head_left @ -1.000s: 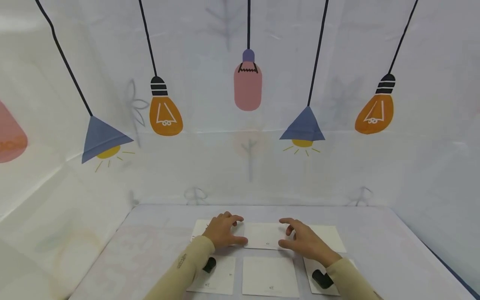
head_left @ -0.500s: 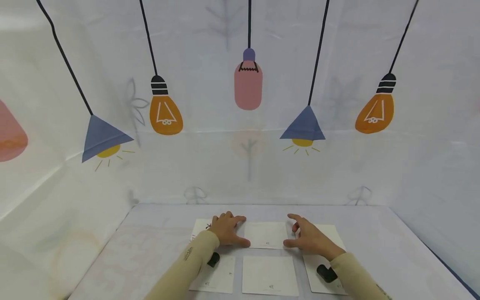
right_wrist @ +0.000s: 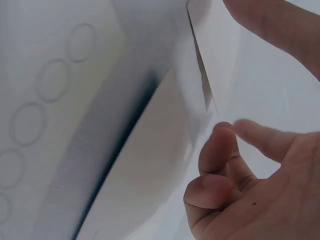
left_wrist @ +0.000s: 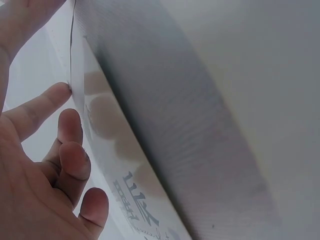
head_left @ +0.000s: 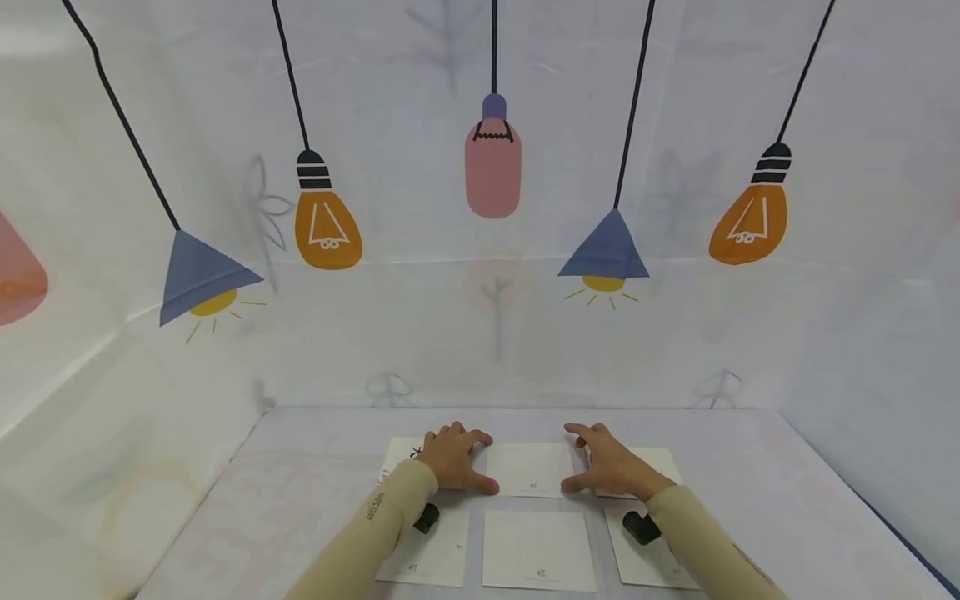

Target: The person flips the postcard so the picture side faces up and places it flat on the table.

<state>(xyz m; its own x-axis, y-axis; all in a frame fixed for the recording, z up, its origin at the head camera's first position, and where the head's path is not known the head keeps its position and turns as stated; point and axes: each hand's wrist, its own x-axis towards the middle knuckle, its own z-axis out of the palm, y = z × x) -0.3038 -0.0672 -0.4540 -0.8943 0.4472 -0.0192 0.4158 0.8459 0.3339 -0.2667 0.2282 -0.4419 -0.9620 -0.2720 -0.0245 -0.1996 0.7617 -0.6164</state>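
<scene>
A white card [head_left: 528, 469] lies flat in the middle of the far row, between my two hands. My left hand [head_left: 452, 462] is over the card with dark lettering [head_left: 397, 454] at the far left. Its thumb and index finger reach to the middle card's left edge; in the left wrist view the index fingertip [left_wrist: 62, 90] meets or nearly meets that edge. My right hand [head_left: 613, 467] is at the middle card's right side, partly over the far right card [head_left: 660, 460]. Its index finger is extended and its other fingers curl loosely, holding nothing.
In the near row lie a left card [head_left: 441, 554], a middle card [head_left: 538, 546] and a right card [head_left: 637, 571]. Black devices sit at both wrists. A white sheet with printed lamps [head_left: 493, 167] forms the back wall behind the pale table [head_left: 315, 475].
The right hand moved slightly right, away from the middle card, then back left toward its edge. The left hand shifted a little to the right. The cards appear to stay in place.
</scene>
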